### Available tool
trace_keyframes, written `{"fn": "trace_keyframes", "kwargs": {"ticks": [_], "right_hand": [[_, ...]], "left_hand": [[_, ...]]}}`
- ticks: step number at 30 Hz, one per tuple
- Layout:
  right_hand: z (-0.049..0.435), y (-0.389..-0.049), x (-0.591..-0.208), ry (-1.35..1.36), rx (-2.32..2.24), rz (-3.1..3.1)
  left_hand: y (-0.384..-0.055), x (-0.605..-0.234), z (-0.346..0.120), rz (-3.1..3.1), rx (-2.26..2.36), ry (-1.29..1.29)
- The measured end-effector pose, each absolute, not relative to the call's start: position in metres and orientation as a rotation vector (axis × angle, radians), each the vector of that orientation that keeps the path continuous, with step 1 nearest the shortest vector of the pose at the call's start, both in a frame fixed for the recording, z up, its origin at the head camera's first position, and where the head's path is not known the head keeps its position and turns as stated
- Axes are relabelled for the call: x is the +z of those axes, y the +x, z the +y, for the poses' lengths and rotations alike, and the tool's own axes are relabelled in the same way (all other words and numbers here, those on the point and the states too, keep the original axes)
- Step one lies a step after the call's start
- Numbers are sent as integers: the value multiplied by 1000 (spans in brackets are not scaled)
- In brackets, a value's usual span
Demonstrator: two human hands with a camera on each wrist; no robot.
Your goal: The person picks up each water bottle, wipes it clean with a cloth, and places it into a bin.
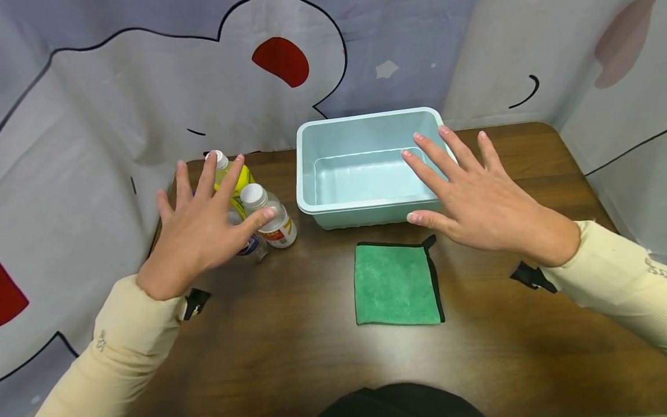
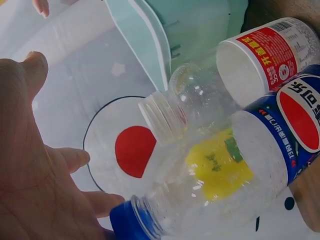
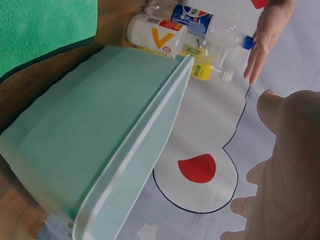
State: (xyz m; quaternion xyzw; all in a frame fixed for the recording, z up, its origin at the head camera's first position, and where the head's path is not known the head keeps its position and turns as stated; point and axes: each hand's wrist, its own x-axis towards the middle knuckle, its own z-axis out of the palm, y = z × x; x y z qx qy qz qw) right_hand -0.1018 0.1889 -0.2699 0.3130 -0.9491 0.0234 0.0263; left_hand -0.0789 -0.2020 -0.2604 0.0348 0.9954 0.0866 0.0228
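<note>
My left hand (image 1: 200, 231) is spread with straight fingers above the bottles at the table's left and holds nothing. Beneath it stand a white-capped clear bottle (image 1: 280, 229) with a red and white label, a yellow-labelled bottle (image 1: 244, 176) behind, and a blue-labelled Pepsi bottle (image 2: 295, 120) with a blue cap, mostly hidden by the hand in the head view. My right hand (image 1: 482, 200), fingers also spread, hovers over the right end of a pale blue-green plastic basin (image 1: 325, 221). In front of the basin a green cloth (image 1: 398, 284) with black edging lies flat.
The brown wooden table (image 1: 292, 353) carries everything. A curtain (image 1: 156, 87) with cartoon print hangs close behind and along both sides. Black straps (image 1: 531, 277) sit at the wrists over cream sleeves (image 1: 615, 278). Something dark and rounded (image 1: 401, 399) shows at the near edge.
</note>
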Motion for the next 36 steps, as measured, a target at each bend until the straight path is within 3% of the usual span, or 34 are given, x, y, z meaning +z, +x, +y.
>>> {"fn": "trace_keyframes", "kwargs": {"ticks": [36], "right_hand": [[205,-100,-271,938,72,-2980]], "left_hand": [[-66,-270,-242,3034,325,-73]]}}
